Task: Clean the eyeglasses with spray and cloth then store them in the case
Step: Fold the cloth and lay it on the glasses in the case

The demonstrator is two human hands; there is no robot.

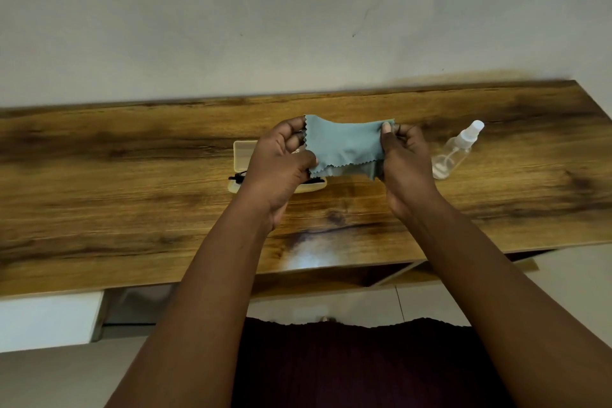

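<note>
Head view
Cloth: we see a blue-grey cloth with zigzag edges stretched between both hands above the table, its lower part doubled over.
Left hand: our left hand pinches the cloth's left side, thumb at the lower corner, fingers curled round the upper edge.
Right hand: our right hand pinches the right side, thumb pressed on the front of the upper corner, fingers curled behind.
Case: a pale yellow case lies open on the table beneath the left hand, mostly hidden by it.
Glasses: dark glasses show at the case's near edge, one end sticking out to the left; we cannot tell how they sit inside.
Bottle: a clear spray bottle with a white cap lies tilted on the table, just right of the right hand and apart from it.
Table: wood-grained, set against a pale wall.
</note>
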